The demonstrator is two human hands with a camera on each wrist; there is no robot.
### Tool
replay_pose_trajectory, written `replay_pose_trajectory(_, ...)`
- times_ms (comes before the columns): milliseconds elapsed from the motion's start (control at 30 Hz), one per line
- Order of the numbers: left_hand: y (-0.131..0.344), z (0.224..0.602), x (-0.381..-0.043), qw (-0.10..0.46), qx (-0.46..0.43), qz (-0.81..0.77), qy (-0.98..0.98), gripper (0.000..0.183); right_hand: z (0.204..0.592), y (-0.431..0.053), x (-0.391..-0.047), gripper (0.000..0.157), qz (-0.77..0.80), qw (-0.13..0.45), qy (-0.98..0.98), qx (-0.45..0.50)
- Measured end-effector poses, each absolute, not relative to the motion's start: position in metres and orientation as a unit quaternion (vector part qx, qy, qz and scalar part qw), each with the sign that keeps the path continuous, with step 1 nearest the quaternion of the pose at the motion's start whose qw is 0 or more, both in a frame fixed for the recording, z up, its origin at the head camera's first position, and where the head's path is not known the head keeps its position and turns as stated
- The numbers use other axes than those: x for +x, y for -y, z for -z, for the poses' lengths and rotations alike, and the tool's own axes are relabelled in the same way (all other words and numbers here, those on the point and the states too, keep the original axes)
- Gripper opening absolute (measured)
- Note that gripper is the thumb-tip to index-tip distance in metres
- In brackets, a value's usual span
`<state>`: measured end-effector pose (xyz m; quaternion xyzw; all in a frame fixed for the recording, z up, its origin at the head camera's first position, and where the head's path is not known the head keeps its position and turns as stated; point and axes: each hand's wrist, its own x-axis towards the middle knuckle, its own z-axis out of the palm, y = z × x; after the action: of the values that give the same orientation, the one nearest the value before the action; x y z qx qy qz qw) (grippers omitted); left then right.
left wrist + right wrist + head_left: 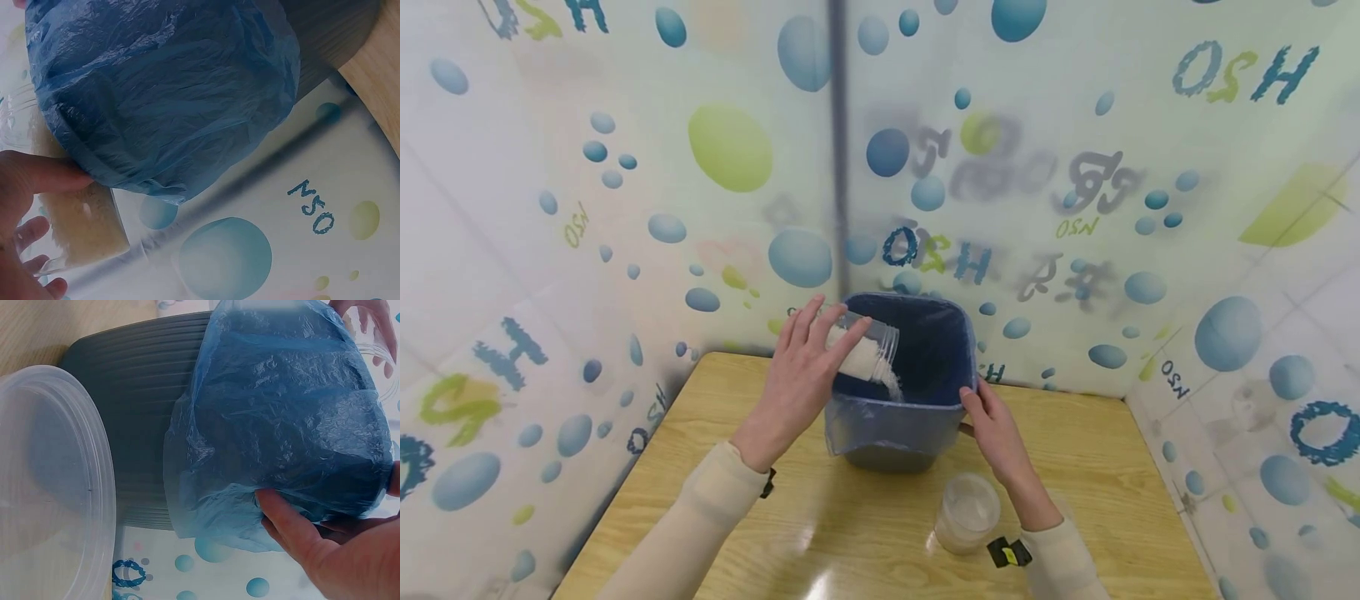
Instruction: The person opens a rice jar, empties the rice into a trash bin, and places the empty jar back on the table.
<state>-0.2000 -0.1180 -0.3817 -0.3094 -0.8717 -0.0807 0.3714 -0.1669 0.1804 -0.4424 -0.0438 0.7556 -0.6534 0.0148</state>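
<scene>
My left hand [799, 377] grips a clear plastic jar [861, 354] of white grains, tilted over the near left rim of a dark trash bin [891, 458]. White grains [891, 385] spill from the jar's mouth into the bin. A blue plastic bag [895, 421] lines the bin and folds down over its outside. On the right, my right hand [996, 429] holds the bin's rim, thumb at the top edge and fingers against the bag outside. In the left wrist view the grains [84, 219] fill much of the jar; the bag hides part of it.
A second clear plastic container [967, 512] stands on the wooden table [790, 533], in front of the bin and near my right wrist. Behind the table hangs a white curtain [730, 242] printed with blue and green drops, enclosing the back and sides.
</scene>
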Motion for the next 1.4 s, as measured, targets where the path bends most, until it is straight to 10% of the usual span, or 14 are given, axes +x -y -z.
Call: replay_pose_trajectory(1400, 0.1168, 0.3821, -0.2004, 0.384, -0.312, 0.099, 0.863, 0.088, 0.4441, -0.1823, -0.1674, 0.058, 0.644, 0.013, -0.763, -0.050)
